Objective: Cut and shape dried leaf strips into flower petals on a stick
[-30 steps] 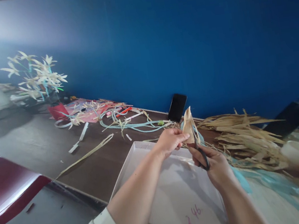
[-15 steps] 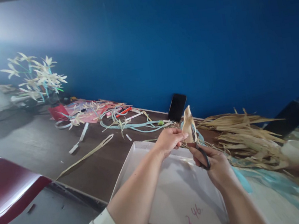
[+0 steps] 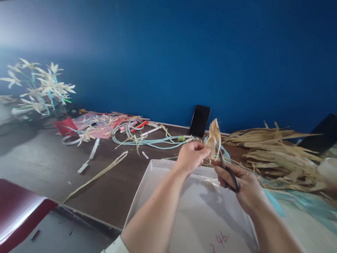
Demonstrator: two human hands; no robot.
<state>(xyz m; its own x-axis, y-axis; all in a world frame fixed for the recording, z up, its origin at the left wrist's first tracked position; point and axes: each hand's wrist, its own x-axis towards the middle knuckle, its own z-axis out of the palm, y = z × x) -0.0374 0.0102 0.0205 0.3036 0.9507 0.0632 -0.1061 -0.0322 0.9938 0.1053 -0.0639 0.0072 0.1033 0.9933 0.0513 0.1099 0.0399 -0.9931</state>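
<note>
Taking the husk (image 3: 212, 139) as the centre of the dial, with 12 o'clock directly away from me, I record the following.

The husk stands upright at the far end of the box (image 3: 198, 223), its pointed tip above my fingers. My left hand (image 3: 193, 156), at 8 o'clock, pinches its lower edge between thumb and fingers. My right hand (image 3: 243, 183), at 5 o'clock, is closed round the handles of the scissors (image 3: 234, 178), whose blades point up along the husk's near right side. Whether the blades are parted or together, I cannot tell.

The husk appears thin and curled, so it is likely to fold or split under an uneven cut. Good practice, in my judgement: keep the pinch firm but light, hold the sheet taut, turn the husk into the blades rather than twisting the wrist, and take short, smooth strokes. The left fingertips are near the blades and should stay clear of the cutting line.

Surroundings: phone (image 3: 200, 121) at 11 o'clock, cords (image 3: 155, 143) at 9 and husk pile (image 3: 282, 156) between 3 and 4.
</note>
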